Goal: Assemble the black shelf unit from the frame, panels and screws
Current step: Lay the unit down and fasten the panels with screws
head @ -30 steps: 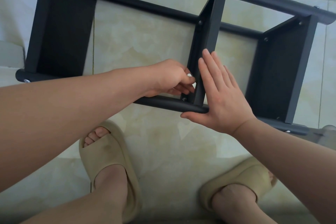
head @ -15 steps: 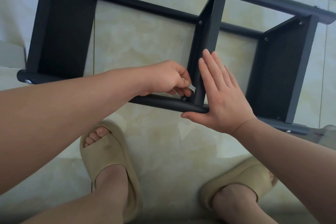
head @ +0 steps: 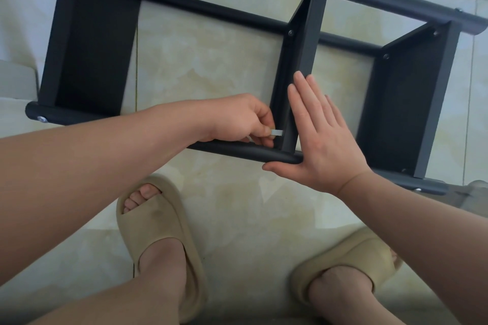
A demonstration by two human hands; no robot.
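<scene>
Likely fastening the shelf unit's (head: 92, 47) middle panel (head: 306, 42) at twelve o'clock: pinching a silver key (head: 276, 132) in the left hand (head: 243, 121), bracing flat-fingered with the right hand (head: 324, 140) at three o'clock; next probably needing short, square turns.

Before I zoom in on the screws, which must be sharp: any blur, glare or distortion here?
Head view: soft even light, no glare; the wide angle stretches the forearms; bottom edge darkens; far right edge smears; the small silver piece in the left hand is slightly soft.

Open bays either side of middle panel (head: 310, 34)
</scene>
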